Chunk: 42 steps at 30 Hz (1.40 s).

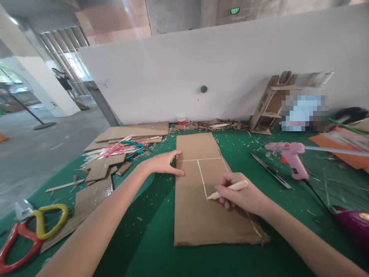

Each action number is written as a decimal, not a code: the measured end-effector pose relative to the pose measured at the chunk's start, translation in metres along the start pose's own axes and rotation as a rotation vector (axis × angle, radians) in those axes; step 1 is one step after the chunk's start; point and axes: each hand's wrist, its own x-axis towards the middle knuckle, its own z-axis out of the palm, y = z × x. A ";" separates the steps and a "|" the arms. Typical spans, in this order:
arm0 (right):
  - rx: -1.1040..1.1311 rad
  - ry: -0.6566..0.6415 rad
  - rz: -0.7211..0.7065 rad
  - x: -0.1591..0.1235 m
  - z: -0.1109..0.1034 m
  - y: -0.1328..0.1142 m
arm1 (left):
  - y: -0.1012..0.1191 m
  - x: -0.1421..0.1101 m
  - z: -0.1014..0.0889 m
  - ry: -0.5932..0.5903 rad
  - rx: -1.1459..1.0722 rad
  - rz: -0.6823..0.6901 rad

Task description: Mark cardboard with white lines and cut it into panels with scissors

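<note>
A long brown cardboard sheet (198, 215) lies flat on the green table (155, 231), with white lines drawn across its middle. My right hand (240, 196) is closed round a pale stick of chalk (227, 189), whose tip touches the lower end of a white line. My left hand (164, 163) presses on the sheet's left edge, thumb and fingers spread apart.
A pink glue gun (291, 159) and a metal ruler (271, 171) lie to the right. Cardboard scraps (103, 169) and red sticks sit at left, large scissors (29, 231) at the near left. A cardboard model (269, 107) leans on the white wall. A person stands far back left.
</note>
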 end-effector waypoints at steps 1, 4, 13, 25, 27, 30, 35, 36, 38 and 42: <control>0.008 0.025 -0.006 0.000 0.000 0.000 | 0.000 0.000 0.000 -0.001 0.002 0.000; 0.016 0.091 -0.018 0.000 0.001 -0.001 | 0.000 0.000 0.000 -0.005 0.007 0.000; 0.061 0.079 0.003 0.001 0.000 -0.004 | 0.001 -0.001 0.000 -0.008 0.026 -0.007; 0.059 0.041 -0.009 -0.003 0.000 -0.005 | -0.001 0.000 0.000 -0.008 0.010 -0.012; 0.018 0.052 -0.006 -0.004 0.000 -0.005 | -0.001 0.000 0.000 -0.002 0.012 -0.008; -0.007 -0.054 -0.003 -0.005 -0.001 -0.009 | 0.000 0.000 0.000 0.002 0.014 -0.006; 0.051 -0.057 -0.022 -0.007 -0.003 -0.010 | 0.003 -0.002 -0.001 0.002 0.009 -0.019; 0.071 -0.020 -0.028 -0.007 -0.002 -0.008 | 0.003 -0.002 -0.001 0.002 0.005 -0.018; 0.068 0.030 -0.037 -0.007 -0.001 -0.006 | 0.004 -0.003 -0.001 0.003 -0.005 -0.014; -0.052 -0.012 -0.049 -0.009 0.000 -0.009 | 0.003 -0.002 -0.001 0.014 -0.014 -0.001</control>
